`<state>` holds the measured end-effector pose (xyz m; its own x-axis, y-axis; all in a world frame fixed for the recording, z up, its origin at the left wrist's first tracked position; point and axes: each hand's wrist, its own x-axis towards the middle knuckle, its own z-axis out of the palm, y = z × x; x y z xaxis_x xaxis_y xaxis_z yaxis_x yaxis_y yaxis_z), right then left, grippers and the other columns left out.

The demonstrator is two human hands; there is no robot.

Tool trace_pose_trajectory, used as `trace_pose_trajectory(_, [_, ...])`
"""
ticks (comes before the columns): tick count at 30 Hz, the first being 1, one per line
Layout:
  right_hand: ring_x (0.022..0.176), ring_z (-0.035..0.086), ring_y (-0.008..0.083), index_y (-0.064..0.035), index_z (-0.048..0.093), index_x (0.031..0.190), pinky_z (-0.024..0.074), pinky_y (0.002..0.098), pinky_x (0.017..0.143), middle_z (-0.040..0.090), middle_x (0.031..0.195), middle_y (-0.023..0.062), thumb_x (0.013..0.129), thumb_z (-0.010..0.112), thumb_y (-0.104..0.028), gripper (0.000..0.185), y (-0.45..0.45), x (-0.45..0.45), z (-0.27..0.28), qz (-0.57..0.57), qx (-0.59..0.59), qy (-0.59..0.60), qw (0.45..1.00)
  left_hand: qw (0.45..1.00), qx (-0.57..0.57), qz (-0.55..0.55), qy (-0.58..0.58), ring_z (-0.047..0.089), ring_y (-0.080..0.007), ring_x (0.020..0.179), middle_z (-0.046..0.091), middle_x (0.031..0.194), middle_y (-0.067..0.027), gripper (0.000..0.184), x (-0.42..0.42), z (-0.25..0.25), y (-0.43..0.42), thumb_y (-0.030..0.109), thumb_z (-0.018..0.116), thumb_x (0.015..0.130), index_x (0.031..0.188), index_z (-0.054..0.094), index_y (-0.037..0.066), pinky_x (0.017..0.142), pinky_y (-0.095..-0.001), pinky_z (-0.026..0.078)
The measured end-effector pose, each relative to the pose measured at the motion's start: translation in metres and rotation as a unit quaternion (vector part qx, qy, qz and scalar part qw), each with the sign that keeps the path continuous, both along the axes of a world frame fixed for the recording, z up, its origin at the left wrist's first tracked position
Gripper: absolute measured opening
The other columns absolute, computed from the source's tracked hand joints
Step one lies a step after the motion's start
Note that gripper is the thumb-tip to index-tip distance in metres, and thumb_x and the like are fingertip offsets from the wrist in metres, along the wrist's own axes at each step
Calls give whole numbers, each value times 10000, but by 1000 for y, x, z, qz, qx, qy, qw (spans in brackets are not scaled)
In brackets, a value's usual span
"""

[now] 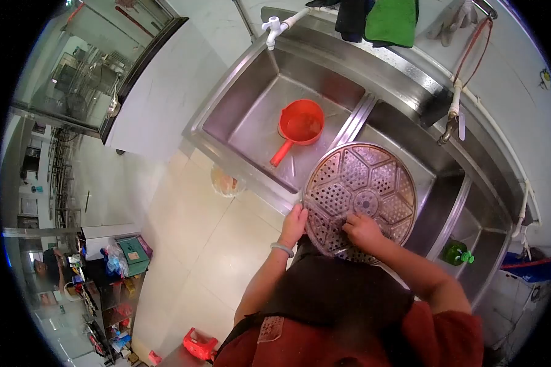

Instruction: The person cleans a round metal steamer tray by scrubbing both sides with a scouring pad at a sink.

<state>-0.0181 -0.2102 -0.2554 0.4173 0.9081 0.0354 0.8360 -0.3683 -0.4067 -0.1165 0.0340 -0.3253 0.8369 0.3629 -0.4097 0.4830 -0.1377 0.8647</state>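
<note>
A round perforated metal steamer plate (382, 174) with brownish stains is tilted over the middle sink, near my body. My left hand (294, 225), with a band at the wrist, grips its left rim. On the lower part of the plate, my right hand (361, 232) has its fingers curled and pressed against the surface. A dark, rough scrubber seems to lie under those fingers, but it is mostly hidden. In the left sink basin rests a red dipper (301, 123) with its handle toward me.
A white tap (274, 27) stands over the left basin, a metal tap (448, 131) over the right side. A green bottle (456, 252) sits in the right basin. Green cloth (392, 21) and gloves hang behind. A round container (228, 181) stands on the floor.
</note>
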Motion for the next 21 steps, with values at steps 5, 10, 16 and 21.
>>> trace_pose_trajectory(5, [788, 590, 299, -85, 604, 756, 499, 401, 680, 548, 819, 85, 738, 617, -132, 51, 54, -15, -3, 34, 125, 43, 991, 990, -130, 18, 42, 605, -100, 691, 621, 852, 4, 234, 6, 32, -2, 252, 428, 1032, 1146, 550, 88, 561, -264, 514])
trace_pose_trajectory(10, [787, 600, 308, -70, 598, 766, 508, 428, 674, 567, 816, 113, 764, 584, -149, 81, 104, 27, -15, -65, 122, -27, 990, 999, -30, -25, 23, 571, -87, 693, 609, 860, 6, 243, 2, 19, 2, 254, 421, 1036, 1174, 549, 100, 560, -258, 491])
trace_pose_trajectory(16, [794, 577, 293, -61, 643, 799, 517, 411, 680, 563, 859, 107, 757, 578, -145, 113, 110, 41, -16, -78, 124, -81, 986, 998, -42, 7, 45, 624, -189, 700, 631, 836, -106, 172, 5, 22, -3, 167, 495, 992, 1099, 528, 37, 578, -328, 528])
trace_pose_trajectory(21, [818, 591, 278, -62, 671, 799, 531, 401, 704, 574, 856, 80, 738, 595, -134, 122, 113, 34, -4, -61, 153, -64, 984, 1000, -26, -11, -8, 588, -127, 615, 640, 803, -87, 210, 2, 30, -4, 125, 533, 967, 1149, 535, 21, 490, -296, 499])
